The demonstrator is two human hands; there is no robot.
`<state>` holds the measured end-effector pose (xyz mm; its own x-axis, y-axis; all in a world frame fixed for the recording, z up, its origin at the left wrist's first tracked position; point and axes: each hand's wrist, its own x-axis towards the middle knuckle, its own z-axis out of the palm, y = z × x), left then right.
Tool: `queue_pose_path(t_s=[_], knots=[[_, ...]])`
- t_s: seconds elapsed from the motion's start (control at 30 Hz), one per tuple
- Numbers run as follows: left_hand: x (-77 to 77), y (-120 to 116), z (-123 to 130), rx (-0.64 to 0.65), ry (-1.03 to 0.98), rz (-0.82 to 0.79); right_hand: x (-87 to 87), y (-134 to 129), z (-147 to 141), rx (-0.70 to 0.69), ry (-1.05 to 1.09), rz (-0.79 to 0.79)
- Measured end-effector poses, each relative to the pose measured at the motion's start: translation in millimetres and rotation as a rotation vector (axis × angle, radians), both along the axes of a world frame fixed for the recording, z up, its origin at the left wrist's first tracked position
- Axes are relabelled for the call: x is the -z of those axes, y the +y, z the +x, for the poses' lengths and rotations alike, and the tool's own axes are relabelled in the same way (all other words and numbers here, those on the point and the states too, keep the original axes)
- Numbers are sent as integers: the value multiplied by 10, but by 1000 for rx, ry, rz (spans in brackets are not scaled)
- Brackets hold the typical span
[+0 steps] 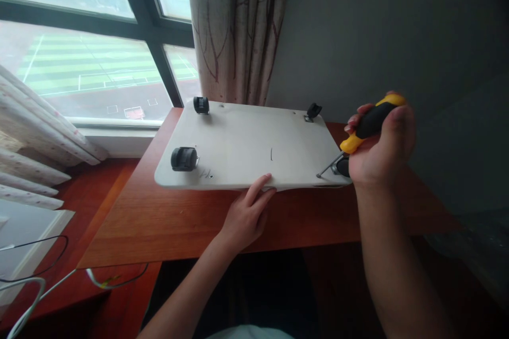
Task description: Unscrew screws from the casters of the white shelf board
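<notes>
A white board (246, 137) with rounded corners lies on the wooden table, black caster wheels near its corners. My right hand (382, 140) is wrapped round the yellow and black handle of a screwdriver (371, 123). The screwdriver slants down to the left, its tip at a small screw spot (318, 176) by the near right caster (341, 166), which my hand partly hides. My left hand (248, 214) rests at the board's near edge, index finger stretched onto the top face. Its other fingers lie along the edge and its thumb is hidden.
The board sits on a reddish-brown wooden table (167, 222). Other casters stand at the near left (184, 159), far left (201, 105) and far right (314, 112). Behind are a patterned curtain (238, 26), a window and a grey wall. Cables (40, 291) hang at the lower left.
</notes>
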<state>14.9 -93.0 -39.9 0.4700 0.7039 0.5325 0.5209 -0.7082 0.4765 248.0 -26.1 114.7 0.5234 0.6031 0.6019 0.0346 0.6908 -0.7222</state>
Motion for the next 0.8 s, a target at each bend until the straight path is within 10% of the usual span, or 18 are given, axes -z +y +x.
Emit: queue_pose_path(t_s=[0.8], knots=[[-4, 2, -2, 0, 11, 0, -24, 38, 141, 122, 59, 113]])
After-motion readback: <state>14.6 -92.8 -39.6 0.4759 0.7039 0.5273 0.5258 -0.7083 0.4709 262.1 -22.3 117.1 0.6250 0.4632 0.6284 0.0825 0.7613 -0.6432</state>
